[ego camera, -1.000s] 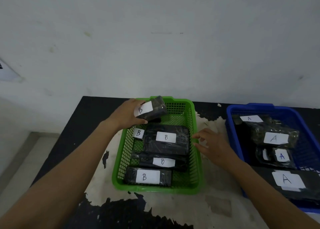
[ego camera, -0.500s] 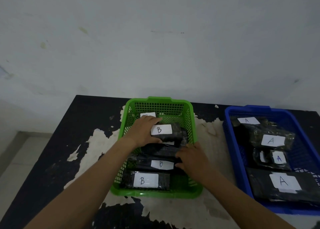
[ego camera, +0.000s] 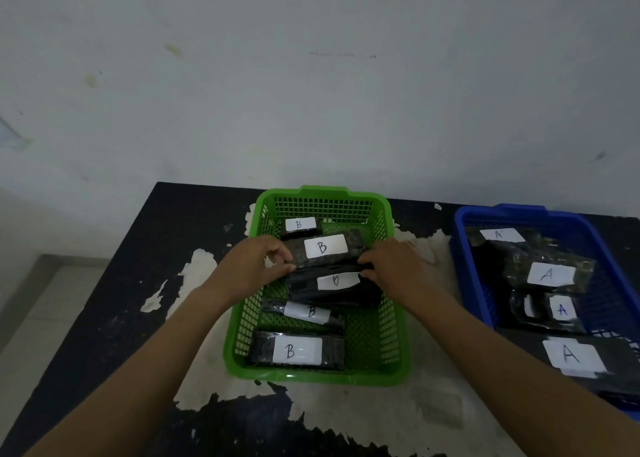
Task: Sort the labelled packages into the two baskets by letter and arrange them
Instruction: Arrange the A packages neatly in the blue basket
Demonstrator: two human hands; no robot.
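A green basket [ego camera: 391, 370] stands at the middle of the table and holds several black packages with white B labels. My left hand [ego camera: 258, 266] and my right hand [ego camera: 391, 266] grip the two ends of the middle B package [ego camera: 332, 287], which lies across the basket. Behind it sits another B package [ego camera: 325, 247], and a small B package [ego camera: 300, 225] lies at the back. Two more B packages [ego camera: 298, 351] lie at the front. A blue basket [ego camera: 464, 228] on the right holds several black A packages [ego camera: 549, 274].
The black table top [ego camera: 121, 300] has large patches of peeled, pale surface. A white wall rises right behind both baskets. The table's left edge drops to a pale floor [ego camera: 31, 304].
My left hand set the small B package into the basket's back and came down. My right hand moved in from the basket's right side. Both hands now hold the middle package.
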